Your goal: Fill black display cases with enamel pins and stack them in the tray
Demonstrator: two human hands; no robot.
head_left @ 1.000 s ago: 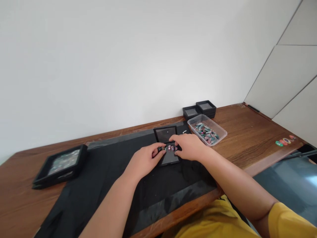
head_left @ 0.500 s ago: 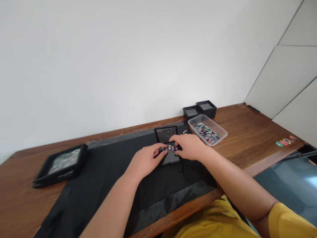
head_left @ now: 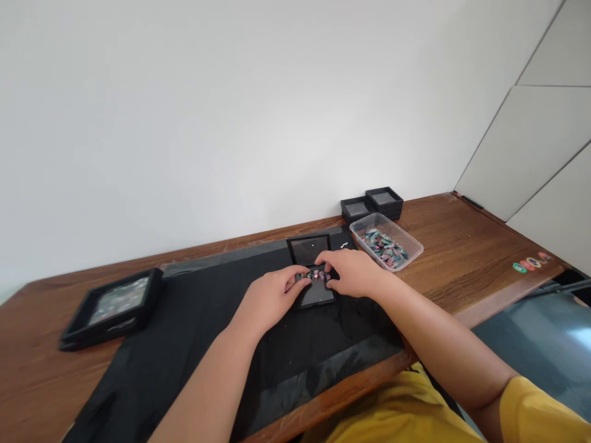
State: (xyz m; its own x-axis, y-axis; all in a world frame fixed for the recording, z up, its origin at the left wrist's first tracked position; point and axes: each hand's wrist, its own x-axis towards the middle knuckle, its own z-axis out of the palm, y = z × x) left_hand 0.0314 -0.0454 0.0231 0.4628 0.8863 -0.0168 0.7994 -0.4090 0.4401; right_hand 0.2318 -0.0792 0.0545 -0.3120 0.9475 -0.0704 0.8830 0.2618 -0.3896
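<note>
A black hinged display box (head_left: 318, 297) lies with its lid (head_left: 308, 248) tilted up at the back. Along its upper part runs a row of small shiny press-on nails (head_left: 316, 275), pink, purple and green. My left hand (head_left: 271, 294) reaches in from the left, thumb and index finger closed at that end of the row. At the opposite end my right hand (head_left: 353, 271) curls thumb and fingers round the nails there. The fingers partly cover both ends of the row.
A clear plastic tub (head_left: 401, 261) of loose press-on nails stands right of the box. Behind it are stacked black boxes (head_left: 384, 198). Another black box (head_left: 111, 307) sits at left, beside the black mat (head_left: 198, 326). Round stickers (head_left: 530, 263) mark the desk's right edge.
Both hands stay at the row of nails, with only slight finger shifts. The box and tub have not visibly moved.
</note>
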